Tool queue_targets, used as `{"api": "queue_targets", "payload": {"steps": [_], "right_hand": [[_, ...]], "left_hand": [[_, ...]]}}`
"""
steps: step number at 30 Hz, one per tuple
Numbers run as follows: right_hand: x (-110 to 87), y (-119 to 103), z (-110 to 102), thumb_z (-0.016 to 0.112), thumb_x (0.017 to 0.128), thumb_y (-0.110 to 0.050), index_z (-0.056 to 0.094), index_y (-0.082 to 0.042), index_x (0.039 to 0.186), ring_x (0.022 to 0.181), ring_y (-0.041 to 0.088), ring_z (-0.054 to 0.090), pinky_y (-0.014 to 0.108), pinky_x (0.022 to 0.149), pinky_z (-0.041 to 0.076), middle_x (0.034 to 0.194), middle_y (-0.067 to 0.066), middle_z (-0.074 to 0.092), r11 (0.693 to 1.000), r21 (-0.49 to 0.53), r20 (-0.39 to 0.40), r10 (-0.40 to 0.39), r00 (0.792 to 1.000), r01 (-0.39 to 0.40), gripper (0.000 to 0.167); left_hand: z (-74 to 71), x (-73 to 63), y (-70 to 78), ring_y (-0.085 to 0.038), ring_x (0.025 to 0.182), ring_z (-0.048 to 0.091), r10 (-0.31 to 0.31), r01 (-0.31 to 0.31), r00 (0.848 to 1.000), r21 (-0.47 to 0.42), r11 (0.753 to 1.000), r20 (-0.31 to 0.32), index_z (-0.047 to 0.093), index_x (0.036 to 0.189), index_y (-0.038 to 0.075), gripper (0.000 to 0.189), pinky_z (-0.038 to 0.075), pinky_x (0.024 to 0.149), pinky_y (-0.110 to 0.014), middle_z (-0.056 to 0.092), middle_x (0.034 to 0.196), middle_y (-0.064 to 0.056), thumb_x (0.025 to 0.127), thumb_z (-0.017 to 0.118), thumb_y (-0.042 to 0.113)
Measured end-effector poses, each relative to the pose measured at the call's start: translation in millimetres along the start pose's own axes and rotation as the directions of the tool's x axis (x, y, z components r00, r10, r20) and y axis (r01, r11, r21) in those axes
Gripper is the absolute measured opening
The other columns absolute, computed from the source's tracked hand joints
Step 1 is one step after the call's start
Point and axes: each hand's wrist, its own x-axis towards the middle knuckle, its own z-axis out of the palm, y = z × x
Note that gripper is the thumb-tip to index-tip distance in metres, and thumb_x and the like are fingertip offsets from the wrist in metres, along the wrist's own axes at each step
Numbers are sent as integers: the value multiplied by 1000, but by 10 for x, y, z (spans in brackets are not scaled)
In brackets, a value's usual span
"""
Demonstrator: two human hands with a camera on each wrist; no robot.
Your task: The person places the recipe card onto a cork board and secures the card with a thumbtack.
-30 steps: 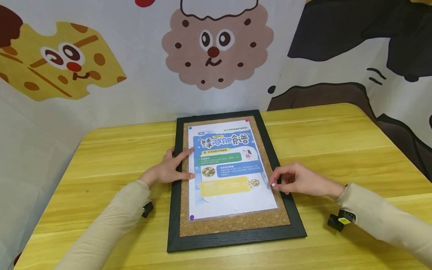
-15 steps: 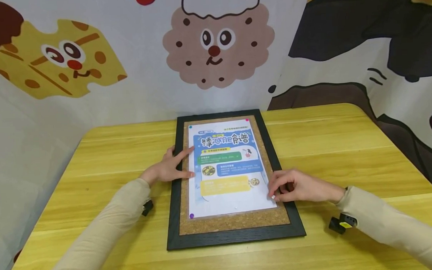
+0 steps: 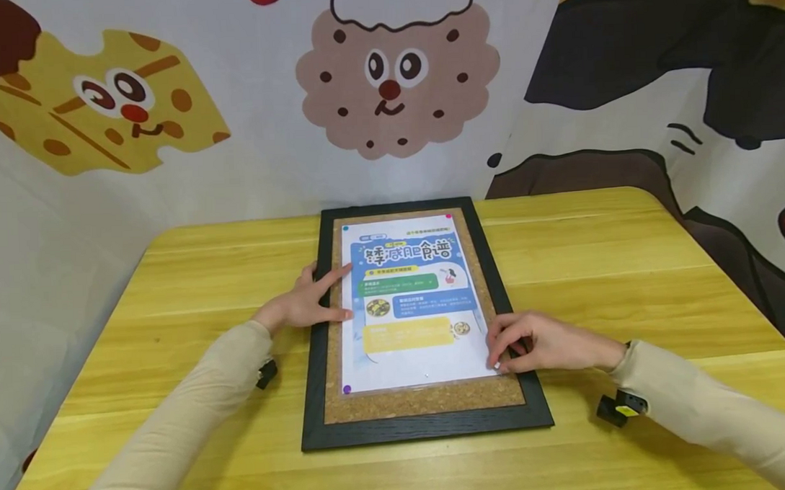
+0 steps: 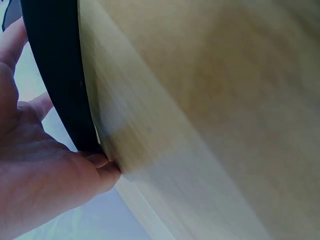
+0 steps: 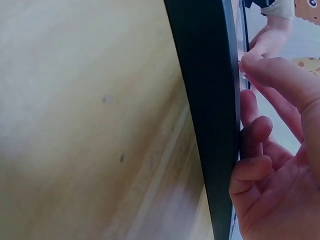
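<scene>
In the head view a printed poster (image 3: 397, 371) lies on a black-framed cork board (image 3: 430, 401). Coloured thumbtacks sit at three of its corners: teal (image 3: 345, 228) upper left, pink (image 3: 448, 216) upper right, purple (image 3: 347, 389) lower left. My right hand (image 3: 541, 343) pinches a small white thumbtack (image 3: 497, 366) at the poster's lower right corner, its other fingers resting against the frame (image 5: 210, 80) in the right wrist view. My left hand (image 3: 300, 302) spreads over the board's left side. Its index finger and thumb touch the poster's left edge, while other fingertips meet the frame's outer side (image 4: 57, 75).
The board rests on a yellow wood-grain table (image 3: 194, 338), its far end close to a cloth backdrop (image 3: 251, 98) with cartoon food figures. Each forearm wears a beige sleeve (image 3: 197, 403), and a small black device (image 3: 612, 409) hangs under the right wrist.
My right hand, still pinching the white thumbtack, has moved down along the poster's right edge to its lower right corner. My left hand keeps its place on the board.
</scene>
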Motion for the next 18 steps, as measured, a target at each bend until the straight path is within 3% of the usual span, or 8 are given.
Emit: {"api": "queue_targets", "payload": {"steps": [18], "right_hand": [[4, -20, -6, 74, 87, -15, 76, -20, 97, 68, 6, 50, 20, 53, 43, 98, -5, 63, 997, -68, 12, 24, 1000, -23, 12]], "left_hand": [[-6, 0, 3, -57, 137, 1, 12, -12, 1000, 6, 1000, -1, 12, 157, 23, 91, 15, 102, -71, -14, 152, -34, 88, 67, 46]]}}
